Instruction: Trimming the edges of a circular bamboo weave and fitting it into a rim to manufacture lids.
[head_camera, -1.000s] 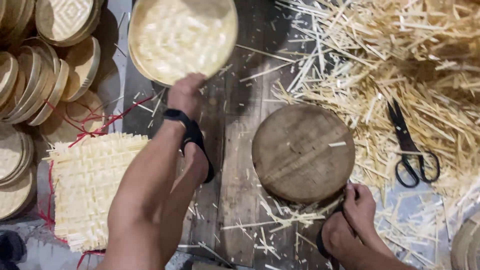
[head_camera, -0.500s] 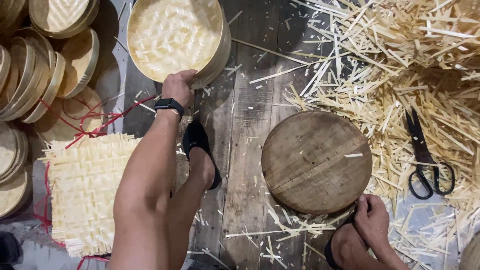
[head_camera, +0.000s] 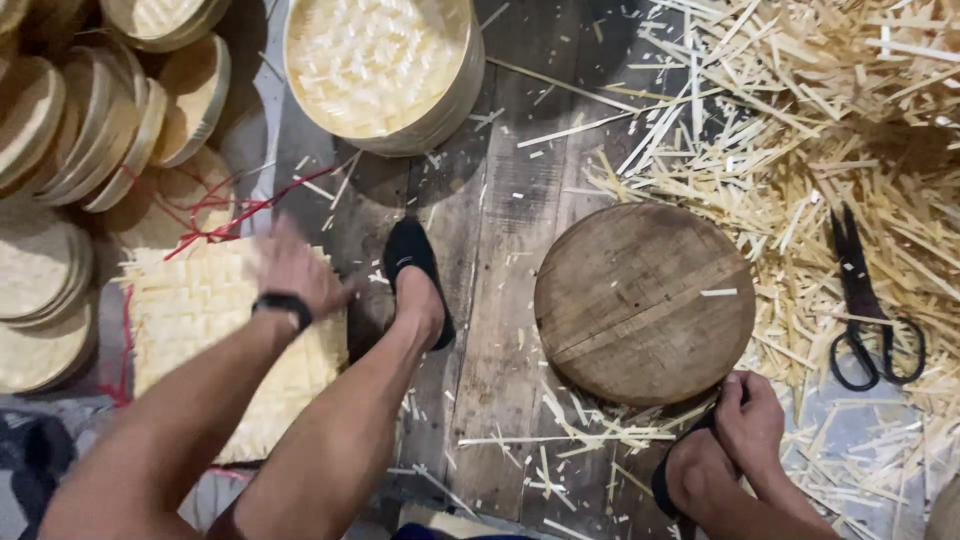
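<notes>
Your left hand (head_camera: 290, 268) has left the round woven tray (head_camera: 375, 65), now spread over the woven mat (head_camera: 200, 320); right hand (head_camera: 750, 425) closed on your ankle

Black scissors (head_camera: 868, 310) on bamboo offcuts (head_camera: 800, 130); round wooden block (head_camera: 645, 300).

Single head-worn view, looking steeply down, close over plank floor (head_camera: 500, 300), round wooden block (head_camera: 645, 300) centred right; no second view.
</notes>
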